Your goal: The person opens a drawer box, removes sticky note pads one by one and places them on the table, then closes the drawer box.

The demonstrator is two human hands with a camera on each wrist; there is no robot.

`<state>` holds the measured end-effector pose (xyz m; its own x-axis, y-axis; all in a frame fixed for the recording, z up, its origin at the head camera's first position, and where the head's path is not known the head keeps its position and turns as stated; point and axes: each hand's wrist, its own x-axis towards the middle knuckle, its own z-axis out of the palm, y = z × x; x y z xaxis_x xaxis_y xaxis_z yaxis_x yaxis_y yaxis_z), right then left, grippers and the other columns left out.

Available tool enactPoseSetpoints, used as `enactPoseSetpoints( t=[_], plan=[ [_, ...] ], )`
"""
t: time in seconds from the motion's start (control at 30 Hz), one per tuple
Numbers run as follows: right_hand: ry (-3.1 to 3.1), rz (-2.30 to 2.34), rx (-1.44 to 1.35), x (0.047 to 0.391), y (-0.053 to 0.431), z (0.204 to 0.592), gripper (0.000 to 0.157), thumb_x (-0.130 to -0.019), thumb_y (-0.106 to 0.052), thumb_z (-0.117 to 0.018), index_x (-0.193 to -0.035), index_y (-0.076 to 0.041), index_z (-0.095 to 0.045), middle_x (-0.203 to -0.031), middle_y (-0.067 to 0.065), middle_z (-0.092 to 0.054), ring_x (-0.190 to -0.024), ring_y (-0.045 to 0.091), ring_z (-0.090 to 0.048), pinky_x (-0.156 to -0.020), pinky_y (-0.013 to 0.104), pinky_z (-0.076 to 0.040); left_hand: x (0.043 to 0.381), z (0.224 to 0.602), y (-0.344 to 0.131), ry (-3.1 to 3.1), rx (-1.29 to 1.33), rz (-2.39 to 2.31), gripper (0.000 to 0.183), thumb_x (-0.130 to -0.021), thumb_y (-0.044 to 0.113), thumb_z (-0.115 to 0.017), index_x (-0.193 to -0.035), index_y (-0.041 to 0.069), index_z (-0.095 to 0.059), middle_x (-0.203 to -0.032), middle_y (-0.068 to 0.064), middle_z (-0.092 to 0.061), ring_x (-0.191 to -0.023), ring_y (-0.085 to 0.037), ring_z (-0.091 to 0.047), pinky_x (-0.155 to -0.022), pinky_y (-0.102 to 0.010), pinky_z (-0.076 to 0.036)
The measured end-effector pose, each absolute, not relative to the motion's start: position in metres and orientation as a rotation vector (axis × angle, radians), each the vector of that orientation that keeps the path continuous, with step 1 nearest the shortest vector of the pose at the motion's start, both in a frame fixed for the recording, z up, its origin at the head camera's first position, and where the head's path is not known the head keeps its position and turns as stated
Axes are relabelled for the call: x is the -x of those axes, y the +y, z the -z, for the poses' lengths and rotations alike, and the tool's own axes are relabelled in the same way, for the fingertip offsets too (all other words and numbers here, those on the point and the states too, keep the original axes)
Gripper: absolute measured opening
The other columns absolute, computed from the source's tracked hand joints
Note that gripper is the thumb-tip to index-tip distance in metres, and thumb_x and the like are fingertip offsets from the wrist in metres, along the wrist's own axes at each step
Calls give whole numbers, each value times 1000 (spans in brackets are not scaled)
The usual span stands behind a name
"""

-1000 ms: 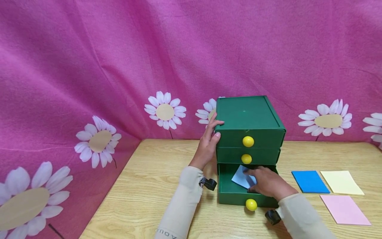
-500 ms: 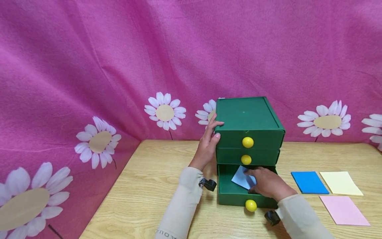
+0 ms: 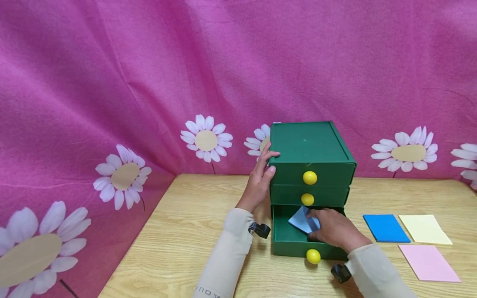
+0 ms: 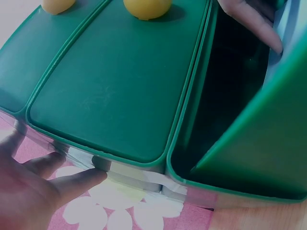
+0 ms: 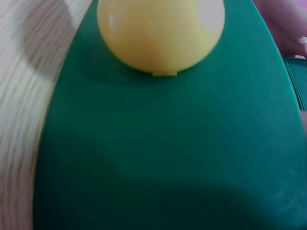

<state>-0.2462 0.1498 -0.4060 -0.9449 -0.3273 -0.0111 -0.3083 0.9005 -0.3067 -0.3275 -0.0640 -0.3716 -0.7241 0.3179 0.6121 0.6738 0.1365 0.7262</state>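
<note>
A green drawer cabinet (image 3: 311, 142) stands on the table, its bottom drawer (image 3: 288, 248) pulled out. Straight fingers of my left hand (image 3: 258, 178) rest against the cabinet's left side near the top front corner, as the left wrist view also shows. Reaching into the bottom drawer, my right hand (image 3: 333, 227) pinches a light blue sticky note pad (image 3: 300, 222) that lies askew there. One right finger (image 4: 254, 24) and part of the pad appear in the left wrist view. The right wrist view is filled by the drawer front and its yellow knob (image 5: 160, 33); the right hand's fingertips are hidden there.
To the right lie a blue pad (image 3: 386, 228), a pale yellow pad (image 3: 426, 229) and a pink pad (image 3: 430, 263). The two upper drawers with yellow knobs (image 3: 309, 178) are closed. A magenta cloth with daisies (image 3: 205, 140) hangs behind the table.
My right hand's fingers have shifted slightly on the light blue pad, which looks a little more tilted. The left hand and the cabinet have stayed in place.
</note>
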Motion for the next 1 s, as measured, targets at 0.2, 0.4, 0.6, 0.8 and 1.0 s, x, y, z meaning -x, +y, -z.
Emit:
enactPoseSetpoints(
  t=[0.2, 0.4, 0.6, 0.8, 1.0],
  plan=[
    [3027, 479, 505, 245, 151, 407, 48, -74, -30, -82, -113, -8, -67, -112, 9, -65, -94, 25, -56, -88, 54, -49, 328, 372, -63, -2110, 970, 1603, 40, -99, 31, -36, -139, 31, -41, -160, 16, -13, -144, -8, -16, -114, -40, -26],
    [3040, 506, 516, 246, 152, 407, 48, -74, -32, -82, -113, -8, -67, -111, 8, -65, -91, 24, -56, -86, 53, -50, 329, 372, -64, -2094, 970, 1604, 40, -99, 30, -36, -138, 30, -41, -160, 13, -14, -144, -8, -17, -114, -40, -27],
    [3021, 593, 519, 246, 153, 406, 46, -77, -34, -80, -112, -7, -67, -108, 9, -65, -86, 23, -56, -80, 52, -51, 328, 372, -64, -2073, 985, 1600, 40, -99, 28, -37, -139, 27, -42, -160, 11, -14, -145, -11, -18, -113, -43, -27],
    [3005, 629, 478, 243, 153, 401, 47, -77, -33, -78, -114, -7, -67, -107, 9, -65, -85, 23, -55, -79, 50, -51, 327, 371, -64, -2092, 972, 1601, 40, -99, 30, -36, -139, 30, -41, -160, 13, -14, -145, -8, -16, -114, -42, -26],
    [2972, 628, 404, 236, 153, 388, 52, -77, -38, -77, -119, -9, -65, -105, 8, -64, -87, 25, -54, -75, 50, -50, 327, 371, -64, -2099, 969, 1596, 40, -99, 31, -36, -139, 30, -41, -160, 13, -13, -145, -7, -15, -113, -41, -27]
  ],
)
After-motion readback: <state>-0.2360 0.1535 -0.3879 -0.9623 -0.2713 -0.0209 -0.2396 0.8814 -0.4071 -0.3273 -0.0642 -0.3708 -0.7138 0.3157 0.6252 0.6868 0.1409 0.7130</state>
